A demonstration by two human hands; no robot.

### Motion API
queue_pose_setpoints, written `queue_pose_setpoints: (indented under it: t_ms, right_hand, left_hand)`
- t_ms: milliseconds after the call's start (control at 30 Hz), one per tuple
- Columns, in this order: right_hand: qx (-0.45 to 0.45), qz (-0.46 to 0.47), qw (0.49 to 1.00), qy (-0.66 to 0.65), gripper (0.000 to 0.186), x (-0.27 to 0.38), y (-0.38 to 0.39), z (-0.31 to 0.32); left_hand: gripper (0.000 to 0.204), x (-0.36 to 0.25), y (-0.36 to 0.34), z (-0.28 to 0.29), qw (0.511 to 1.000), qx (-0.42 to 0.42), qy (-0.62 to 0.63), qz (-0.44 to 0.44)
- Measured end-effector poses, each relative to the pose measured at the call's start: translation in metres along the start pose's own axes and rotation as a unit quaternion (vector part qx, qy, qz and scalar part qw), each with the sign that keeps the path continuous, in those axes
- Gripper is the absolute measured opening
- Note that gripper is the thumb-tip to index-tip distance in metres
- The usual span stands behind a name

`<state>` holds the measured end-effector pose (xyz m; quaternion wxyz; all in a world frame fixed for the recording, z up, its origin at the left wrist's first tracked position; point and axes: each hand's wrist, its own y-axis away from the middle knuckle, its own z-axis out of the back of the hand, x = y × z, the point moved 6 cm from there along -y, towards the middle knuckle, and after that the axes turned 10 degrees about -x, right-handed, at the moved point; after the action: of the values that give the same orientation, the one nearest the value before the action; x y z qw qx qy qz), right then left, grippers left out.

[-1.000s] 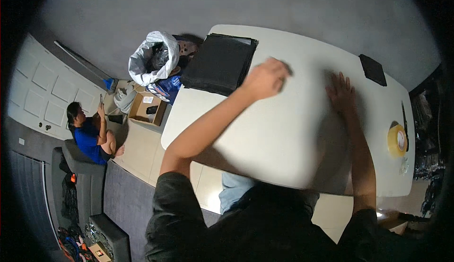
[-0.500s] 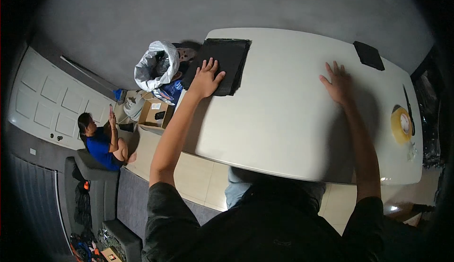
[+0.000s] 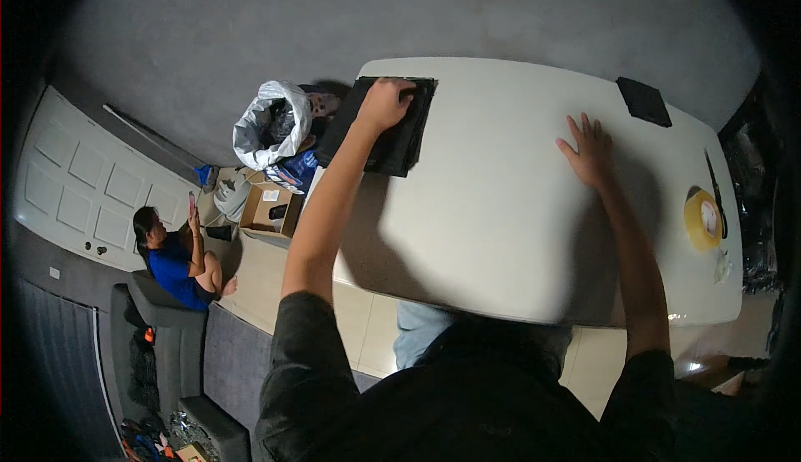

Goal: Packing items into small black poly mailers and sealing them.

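Note:
A stack of flat black sheets (image 3: pixel 390 152) lies at the far left corner of the white table (image 3: pixel 484 220). On top of it, near its far right corner, my left hand (image 3: pixel 385 105) is closed with the fingers curled inward. The fingertips seem to pinch the edge of the top sheet, though the grip is partly hidden. To the right, my right hand (image 3: pixel 591 153) rests over the table with fingers spread, holding nothing. A smaller black flat piece (image 3: pixel 644 102) lies beyond it at the far edge.
A yellowish tape roll (image 3: pixel 702 218) and a thin black tool (image 3: pixel 715 193) lie at the table's right end. Left of the table stand a silver bag (image 3: pixel 265 149) and an open cardboard box (image 3: pixel 265 210). A person in blue (image 3: pixel 173 268) sits by the grey sofa (image 3: pixel 171 322).
My left hand has moved from lying flat on the stack toward its far right corner, and its fingers have curled closed. My right hand stays spread in nearly the same place.

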<state>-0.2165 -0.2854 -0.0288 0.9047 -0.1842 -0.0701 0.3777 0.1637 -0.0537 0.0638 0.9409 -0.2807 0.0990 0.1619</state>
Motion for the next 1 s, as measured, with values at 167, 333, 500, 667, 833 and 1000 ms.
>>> queue_pose_setpoints:
  t_ms: [167,333,500,667,833,1000]
  right_hand:
    - [0.018,-0.018,0.999,-0.027,0.078,-0.001,0.007,-0.004]
    - [-0.024,-0.046,0.995,-0.086,0.075,-0.001,0.011,-0.002]
    - [-0.060,-0.013,0.992,-0.107,0.072,-0.009,0.006,-0.018]
    - [-0.056,0.004,0.991,-0.119,0.067,-0.011,0.004,-0.015]
    - [-0.058,0.007,0.996,-0.065,0.065,-0.005,0.005,-0.006]
    - [-0.042,0.004,0.998,-0.054,0.064,-0.008,0.008,-0.001]
  left_hand:
    - [0.024,0.034,-0.042,-0.015,0.994,-0.080,0.070,-0.037]
    - [0.024,0.073,-0.053,-0.045,0.984,-0.034,0.141,0.102]
    - [0.019,0.083,-0.043,-0.047,0.974,-0.116,0.155,0.116]
    - [0.012,0.069,-0.044,-0.035,0.974,-0.201,0.105,0.020]
    - [0.010,0.067,-0.042,-0.027,0.967,-0.228,0.113,-0.030]
    - [0.009,0.062,-0.038,-0.026,0.964,-0.243,0.109,-0.006]
